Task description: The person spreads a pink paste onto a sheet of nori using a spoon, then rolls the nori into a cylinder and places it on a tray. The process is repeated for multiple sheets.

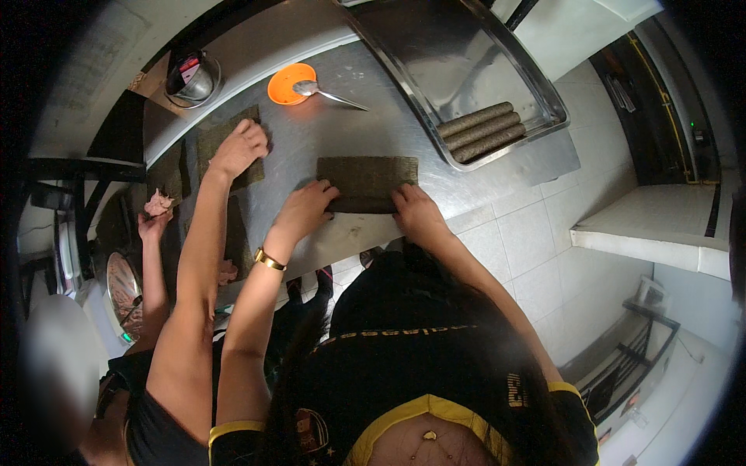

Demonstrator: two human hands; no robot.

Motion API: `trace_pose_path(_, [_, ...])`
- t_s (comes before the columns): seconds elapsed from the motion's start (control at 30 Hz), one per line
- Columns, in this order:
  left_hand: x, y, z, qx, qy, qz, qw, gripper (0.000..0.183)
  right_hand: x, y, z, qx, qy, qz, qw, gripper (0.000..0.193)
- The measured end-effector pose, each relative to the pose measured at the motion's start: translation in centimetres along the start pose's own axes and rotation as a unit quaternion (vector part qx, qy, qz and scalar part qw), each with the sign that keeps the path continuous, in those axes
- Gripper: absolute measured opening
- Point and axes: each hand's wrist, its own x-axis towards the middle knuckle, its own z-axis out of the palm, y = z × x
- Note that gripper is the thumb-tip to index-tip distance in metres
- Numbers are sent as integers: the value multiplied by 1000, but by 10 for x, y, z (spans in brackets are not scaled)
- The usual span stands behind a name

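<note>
A dark green seaweed sheet [367,175] lies on the metal table in front of me, its near edge turned up into a roll. My left hand [305,208], below a gold wristband, is closed with its fingers curled over the left end of that roll. At the right end my right hand [420,216] is likewise closed on it. Whatever is inside the roll is hidden. Beyond the sheet stands an orange bowl [284,87], with a metal spoon [342,99] resting on its rim.
Three finished seaweed rolls [482,132] lie in a metal tray [435,54] at the far right. On my left, a co-worker's hand [241,149] touches another seaweed sheet [227,130]; their other hand holds pink paste [158,203]. A metal pot [196,85] stands at the far left.
</note>
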Motion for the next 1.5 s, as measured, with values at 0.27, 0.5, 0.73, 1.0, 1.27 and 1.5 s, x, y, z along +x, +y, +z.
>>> trace_pose_path(0.27, [-1,-1,7,43,54,-1,998,36,29,-26,19,72,26,-120,990,36])
trace_pose_path(0.5, [-11,1,1,-6,22,-42,999,41,37,-30,17,37,-23,-105,994,35])
trace_pose_path(0.73, [-11,3,5,3,13,-50,999,39,38,-31,13,21,-42,-124,991,30])
trace_pose_path(1.0, [5,24,22,-16,41,21,999,50,35,-29,16,41,-9,-121,992,28])
trace_pose_path(1.27, [8,30,26,-18,71,12,997,37,30,-25,14,17,-47,-100,994,28])
trace_pose_path(1.5, [7,30,33,-31,103,8,994,34,30,-24,13,19,-47,-113,992,29])
